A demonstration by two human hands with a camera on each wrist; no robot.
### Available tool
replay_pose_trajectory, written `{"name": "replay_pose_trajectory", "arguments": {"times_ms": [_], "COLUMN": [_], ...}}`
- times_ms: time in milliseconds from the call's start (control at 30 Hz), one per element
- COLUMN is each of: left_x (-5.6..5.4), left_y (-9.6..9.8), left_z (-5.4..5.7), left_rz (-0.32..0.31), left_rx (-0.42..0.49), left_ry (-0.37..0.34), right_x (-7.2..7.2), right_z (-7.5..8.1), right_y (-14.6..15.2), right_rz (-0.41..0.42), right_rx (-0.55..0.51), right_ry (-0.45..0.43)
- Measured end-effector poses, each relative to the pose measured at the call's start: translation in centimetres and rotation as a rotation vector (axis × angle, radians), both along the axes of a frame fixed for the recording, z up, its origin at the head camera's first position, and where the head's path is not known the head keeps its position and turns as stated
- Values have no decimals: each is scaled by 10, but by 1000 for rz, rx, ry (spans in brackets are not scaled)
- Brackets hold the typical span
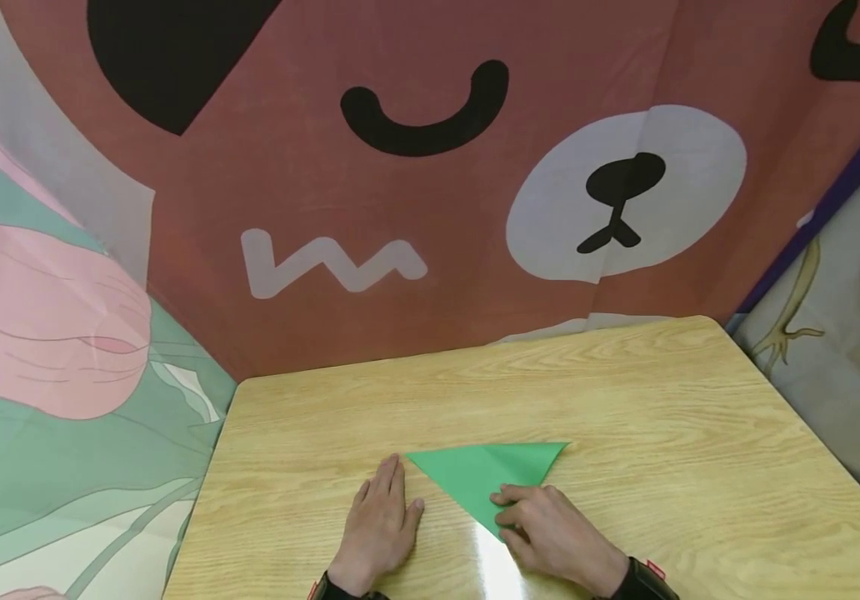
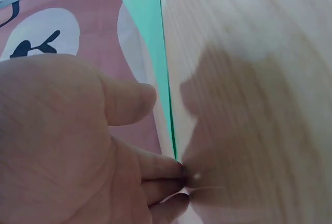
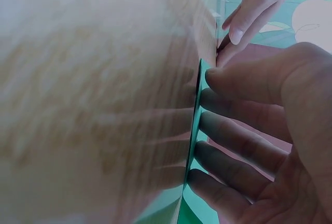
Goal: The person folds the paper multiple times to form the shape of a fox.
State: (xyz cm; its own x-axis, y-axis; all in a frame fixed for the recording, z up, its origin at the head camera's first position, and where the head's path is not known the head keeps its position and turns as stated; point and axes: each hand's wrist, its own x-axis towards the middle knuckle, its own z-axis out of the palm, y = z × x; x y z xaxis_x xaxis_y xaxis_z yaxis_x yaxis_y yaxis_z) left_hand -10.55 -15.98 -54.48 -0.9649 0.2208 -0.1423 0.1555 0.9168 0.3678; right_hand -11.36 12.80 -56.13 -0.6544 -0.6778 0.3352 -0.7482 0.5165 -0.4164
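Note:
A sheet of green paper [image 1: 475, 468], folded into a triangle, lies on the wooden table with its long edge toward the back. My right hand [image 1: 557, 529] rests on its lower right part. In the right wrist view the fingertips [image 3: 207, 154] touch the paper's face, spread along it, and the thumb lies near one corner. My left hand [image 1: 379, 525] lies beside the paper's left corner, its fingers straight and touching the table. In the left wrist view the left fingertips [image 2: 174, 169] meet the tabletop close to the paper's pointed corner.
The light wooden table [image 1: 310, 417] has rounded back corners and a bright reflection near the front. Behind it hangs a cloth [image 1: 430, 192] printed with a brown bear's face. Patterned cloth also covers the left and right sides.

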Motion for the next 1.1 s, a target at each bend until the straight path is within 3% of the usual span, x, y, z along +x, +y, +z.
{"name": "replay_pose_trajectory", "arguments": {"times_ms": [167,267,433,633,933,1100], "left_x": [4,5,2,-1,-2,-3], "left_y": [10,25,52,66,71,71], "left_z": [1,0,-5,-13,-9,-7], "left_rz": [-3,-87,-229,-275,-270,-269], "left_rx": [12,-4,-64,-126,-169,-191], "left_ry": [53,88,81,92,63,83], "right_x": [2,2,-1,-6,-15,-18], "right_z": [0,1,3,9,3,0], "right_y": [3,4,6,10,12,11], "right_rz": [8,0,-2,14,97,125], "right_rx": [-7,0,44,118,95,87], "right_ry": [-25,-26,-35,-105,166,248]}}
